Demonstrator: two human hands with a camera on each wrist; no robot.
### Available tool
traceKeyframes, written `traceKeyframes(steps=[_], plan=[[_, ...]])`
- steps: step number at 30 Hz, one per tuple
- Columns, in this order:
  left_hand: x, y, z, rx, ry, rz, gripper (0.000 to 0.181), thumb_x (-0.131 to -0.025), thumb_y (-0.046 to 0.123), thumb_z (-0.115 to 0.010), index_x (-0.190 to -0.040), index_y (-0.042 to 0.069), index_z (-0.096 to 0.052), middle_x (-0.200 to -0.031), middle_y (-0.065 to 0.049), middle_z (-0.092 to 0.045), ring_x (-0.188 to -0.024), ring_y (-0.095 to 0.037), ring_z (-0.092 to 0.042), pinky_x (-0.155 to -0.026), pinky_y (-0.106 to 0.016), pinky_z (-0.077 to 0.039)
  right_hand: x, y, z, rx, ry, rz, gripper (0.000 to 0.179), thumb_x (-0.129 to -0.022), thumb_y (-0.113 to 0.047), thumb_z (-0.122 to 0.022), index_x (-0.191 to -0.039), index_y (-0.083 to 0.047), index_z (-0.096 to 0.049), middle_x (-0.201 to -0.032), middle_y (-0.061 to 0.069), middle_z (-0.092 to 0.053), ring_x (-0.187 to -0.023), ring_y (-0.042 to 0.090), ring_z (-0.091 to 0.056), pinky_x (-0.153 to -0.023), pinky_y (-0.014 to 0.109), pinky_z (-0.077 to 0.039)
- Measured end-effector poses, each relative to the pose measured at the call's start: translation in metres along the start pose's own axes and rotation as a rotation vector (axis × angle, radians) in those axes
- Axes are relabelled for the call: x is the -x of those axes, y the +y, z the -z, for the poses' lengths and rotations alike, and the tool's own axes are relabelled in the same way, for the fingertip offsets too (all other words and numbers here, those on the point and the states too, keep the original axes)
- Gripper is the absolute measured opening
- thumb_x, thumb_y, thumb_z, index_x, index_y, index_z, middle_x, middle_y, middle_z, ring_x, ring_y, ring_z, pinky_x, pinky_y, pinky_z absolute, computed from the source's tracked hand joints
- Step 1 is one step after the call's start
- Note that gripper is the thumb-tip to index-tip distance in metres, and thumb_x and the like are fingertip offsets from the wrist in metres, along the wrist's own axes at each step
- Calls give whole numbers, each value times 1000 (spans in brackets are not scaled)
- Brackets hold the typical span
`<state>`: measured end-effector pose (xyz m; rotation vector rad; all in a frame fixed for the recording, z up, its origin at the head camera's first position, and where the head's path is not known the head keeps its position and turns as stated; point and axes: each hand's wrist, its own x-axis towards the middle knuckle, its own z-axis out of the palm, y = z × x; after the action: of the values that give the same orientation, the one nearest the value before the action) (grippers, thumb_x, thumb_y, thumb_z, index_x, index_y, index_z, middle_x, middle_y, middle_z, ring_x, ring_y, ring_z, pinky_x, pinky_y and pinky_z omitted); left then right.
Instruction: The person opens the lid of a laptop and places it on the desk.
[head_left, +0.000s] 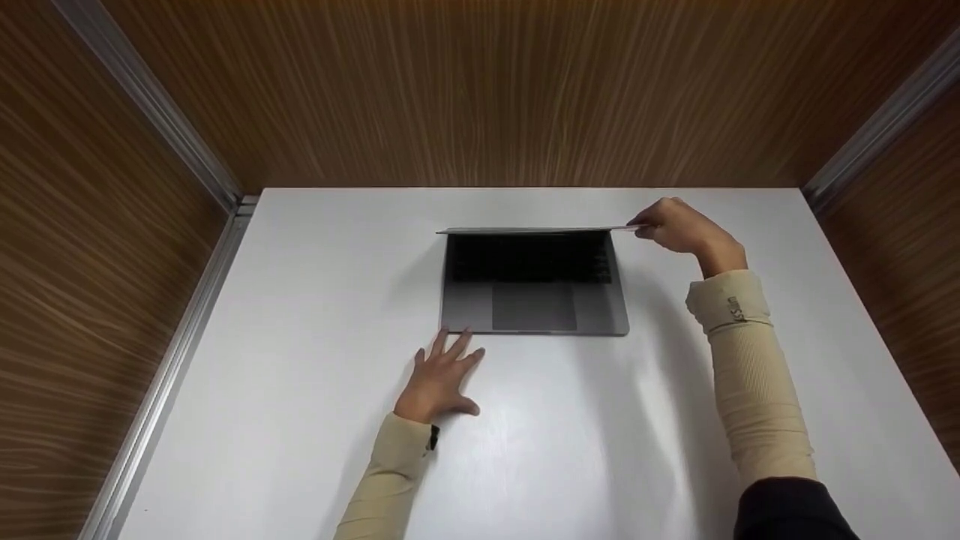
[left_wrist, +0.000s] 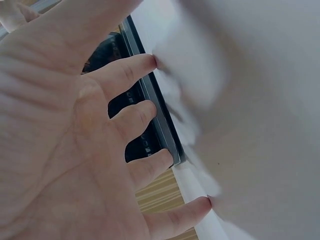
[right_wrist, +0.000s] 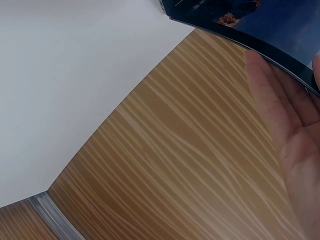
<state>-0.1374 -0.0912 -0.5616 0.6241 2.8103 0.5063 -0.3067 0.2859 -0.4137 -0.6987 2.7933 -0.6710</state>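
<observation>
A grey laptop point(head_left: 534, 306) lies on the white table, its lid point(head_left: 525, 229) raised and seen nearly edge-on from above. The right hand point(head_left: 679, 226) pinches the lid's top right corner between thumb and fingers. In the right wrist view the screen point(right_wrist: 290, 30) shows a blue picture, with the fingers point(right_wrist: 270, 95) behind the lid's edge. With fingers spread, the left hand point(head_left: 439, 379) rests on the table, fingertips right at the laptop's front left corner. Its palm point(left_wrist: 75, 135) fills much of the left wrist view, and the dark keyboard shows between the fingers.
The white table point(head_left: 315, 300) extends around the laptop on all sides. Brown wood-grain panels point(head_left: 525, 90) stand at the back, left and right. Metal rails point(head_left: 150, 97) run along the corners and the left side.
</observation>
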Motion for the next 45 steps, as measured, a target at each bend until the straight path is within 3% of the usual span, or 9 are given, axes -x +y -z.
traceKeyframes(steps=[7, 16, 25, 33, 39, 45], plan=[[3, 1, 0, -12, -9, 6, 95, -69, 41, -91, -150, 11, -51, -164, -14, -29, -149, -47, -18, -108, -73, -28, 0, 3, -1, 1, 46, 14, 23, -99, 5, -55, -114, 17, -68, -109, 31, -70, -100, 41, -66, -89, 59, -51], [5, 0, -1, 3, 7, 4, 94, -69, 40, -91, -150, 10, -52, -164, -15, -29, -150, -47, -17, -108, -74, -27, -1, 3, 0, -30, 48, -12, 24, -100, 4, -55, -115, 18, -67, -111, 32, -69, -104, 45, -66, -92, 61, -50], [4, 1, -3, 10, 2, -1, 95, -68, 39, -92, -149, 10, -52, -164, -14, -30, -149, -47, -18, -108, -73, -26, 2, 10, -3, -41, 79, -18, 23, -99, 3, -57, -111, 17, -70, -107, 30, -71, -94, 37, -65, -87, 57, -51], [6, -2, -1, 20, 18, -3, 95, -68, 37, -93, -149, 9, -52, -164, -15, -29, -150, -47, -16, -107, -74, -26, -3, 10, -3, -61, 120, 10, 22, -98, 2, -58, -110, 16, -70, -106, 30, -71, -98, 40, -67, -89, 59, -51], [7, -1, -1, -10, 13, -4, 94, -69, 40, -91, -149, 11, -52, -164, -14, -29, -149, -47, -18, -106, -74, -29, -3, 14, -5, -131, 140, -25, 25, -100, -2, -58, -114, 15, -70, -110, 30, -70, -105, 44, -66, -93, 60, -50], [8, 0, -1, 0, 10, 2, 94, -69, 39, -92, -150, 11, -52, -164, -14, -29, -150, -47, -17, -107, -74, -28, -3, 21, -6, -200, 176, -79, 25, -100, -3, -58, -114, 14, -71, -111, 28, -70, -104, 34, -67, -95, 55, -51]])
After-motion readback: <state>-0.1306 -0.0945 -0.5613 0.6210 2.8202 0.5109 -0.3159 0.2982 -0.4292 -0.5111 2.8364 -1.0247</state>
